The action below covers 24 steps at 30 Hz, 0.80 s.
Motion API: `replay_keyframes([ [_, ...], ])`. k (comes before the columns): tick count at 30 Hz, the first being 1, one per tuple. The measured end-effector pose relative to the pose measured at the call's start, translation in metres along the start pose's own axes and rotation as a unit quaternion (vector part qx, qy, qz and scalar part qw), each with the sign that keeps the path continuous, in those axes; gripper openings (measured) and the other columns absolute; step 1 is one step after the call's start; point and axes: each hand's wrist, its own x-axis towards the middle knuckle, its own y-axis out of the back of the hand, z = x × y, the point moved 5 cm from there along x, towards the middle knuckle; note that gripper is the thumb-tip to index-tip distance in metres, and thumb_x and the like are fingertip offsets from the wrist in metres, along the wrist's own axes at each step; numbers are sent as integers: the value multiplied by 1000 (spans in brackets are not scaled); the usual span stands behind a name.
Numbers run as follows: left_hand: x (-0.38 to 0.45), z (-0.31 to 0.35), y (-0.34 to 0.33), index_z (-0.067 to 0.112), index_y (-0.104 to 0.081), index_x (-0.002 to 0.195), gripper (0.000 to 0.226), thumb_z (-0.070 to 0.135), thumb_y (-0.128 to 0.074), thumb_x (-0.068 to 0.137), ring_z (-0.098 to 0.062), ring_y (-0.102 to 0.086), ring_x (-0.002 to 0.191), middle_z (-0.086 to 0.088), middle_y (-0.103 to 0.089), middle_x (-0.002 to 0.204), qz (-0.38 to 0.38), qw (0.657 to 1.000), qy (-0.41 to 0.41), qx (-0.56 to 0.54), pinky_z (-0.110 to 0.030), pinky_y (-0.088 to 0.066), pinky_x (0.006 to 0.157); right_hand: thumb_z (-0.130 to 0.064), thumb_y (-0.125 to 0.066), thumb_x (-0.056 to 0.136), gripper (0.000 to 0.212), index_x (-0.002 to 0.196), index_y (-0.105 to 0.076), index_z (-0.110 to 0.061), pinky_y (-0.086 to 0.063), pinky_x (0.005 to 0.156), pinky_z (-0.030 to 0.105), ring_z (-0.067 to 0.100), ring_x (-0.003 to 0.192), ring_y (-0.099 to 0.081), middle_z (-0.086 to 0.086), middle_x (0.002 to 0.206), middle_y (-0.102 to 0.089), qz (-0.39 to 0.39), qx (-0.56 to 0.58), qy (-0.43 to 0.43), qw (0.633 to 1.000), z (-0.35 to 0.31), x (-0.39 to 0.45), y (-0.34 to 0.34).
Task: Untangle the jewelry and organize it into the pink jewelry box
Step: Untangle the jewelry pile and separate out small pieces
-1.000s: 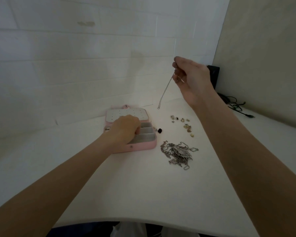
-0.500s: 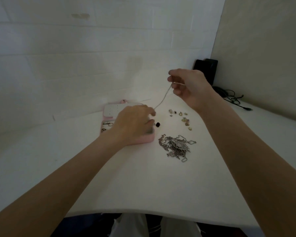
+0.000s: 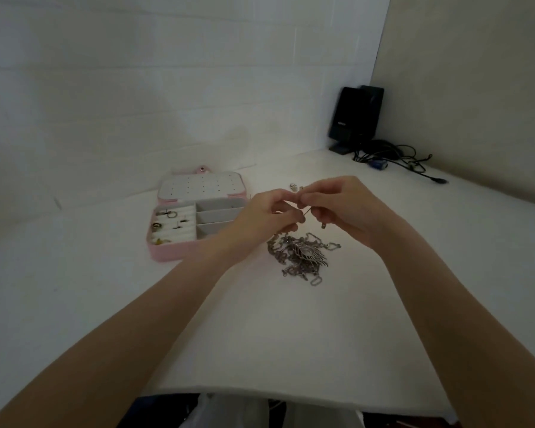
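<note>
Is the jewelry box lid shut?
No, the pink jewelry box lies open on the table, its lid folded back and the ring rolls and compartments showing.

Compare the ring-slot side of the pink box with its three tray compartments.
The ring-slot section holds several small pieces; the three tray compartments look bare. The section is ridged with soft rolls; the compartments are smooth, split by dividers. Both sit in the open pink jewelry box.
</note>
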Motion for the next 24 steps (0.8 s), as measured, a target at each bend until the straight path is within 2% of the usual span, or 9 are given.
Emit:
replay_keyframes([
  [2, 6, 0, -1, 13, -62, 97, 10, 10, -55, 92, -4, -56, 57, 4, -65, 70, -11, 999, 22, -23, -22, -53, 67, 2, -57, 87, 13, 87, -70, -1, -38, 49, 17, 9, 54, -47, 7, 71, -65, 20, 24, 10, 999, 4, 5, 8],
  [4, 13, 0, -1, 12, -65, 94, 15, 15, -50, 95, -5, -55, 58, 2, -64, 70, -20, 997, 50, -52, -20, -51, 62, 1, -55, 88, 14, 88, -69, -2, -38, 51, 18, 9, 55, -47, 6, 72, -66, 40, 37, 19, 998, 6, 10, 14],
  [7, 25, 5, 3, 9, -67, 93, 23, 21, -47, 96, -7, -59, 62, -1, -69, 75, -15, 996, 68, -61, -19, -50, 59, 0, -52, 90, 16, 87, -68, -4, -36, 49, 18, 10, 53, -44, 6, 75, -64, 71, 64, 35, 995, 10, 17, 21],
  [11, 41, 14, 10, 3, -64, 99, 22, 10, -43, 97, -10, -67, 71, -6, -71, 80, -15, 996, 54, -69, -16, -52, 62, -3, -53, 90, 16, 87, -69, -6, -34, 48, 20, 11, 54, -44, 4, 74, -64, 92, 67, 27, 993, 22, 20, 21],
  [15, 45, 8, 13, 3, -63, 98, 20, -2, -45, 93, -14, -70, 77, -11, -71, 84, -20, 996, 46, -75, -17, -54, 69, -3, -61, 87, 7, 88, -68, -4, -40, 48, 18, 7, 50, -50, 1, 65, -60, 98, 5, 43, 994, 26, 21, 16],
  [18, 45, 5, 18, 6, -63, 96, 25, -10, -45, 89, -13, -70, 80, -11, -71, 90, -17, 999, 33, -35, -16, -54, 72, -9, -70, 81, 10, 90, -67, -10, -39, 48, 16, 7, 50, -49, -2, 68, -61, 90, -22, 60, 994, 26, 24, 8],
  [22, 40, 5, 21, 7, -62, 100, 26, -11, -49, 87, -5, -68, 66, -6, -69, 88, -26, 999, 21, 10, -9, -48, 59, -20, -76, 74, 13, 84, -68, -22, -37, 46, 13, 4, 49, -43, -7, 70, -63, 99, -93, 83, 987, 25, 24, 4],
  [24, 38, 5, 21, 10, -62, 98, 21, -6, -56, 86, -4, -67, 66, -5, -69, 87, -35, 999, 13, 29, -10, -47, 59, -20, -77, 74, 11, 82, -70, -21, -33, 44, 11, 2, 45, -41, -9, 66, -61, 101, -114, 94, 984, 24, 23, 5],
])
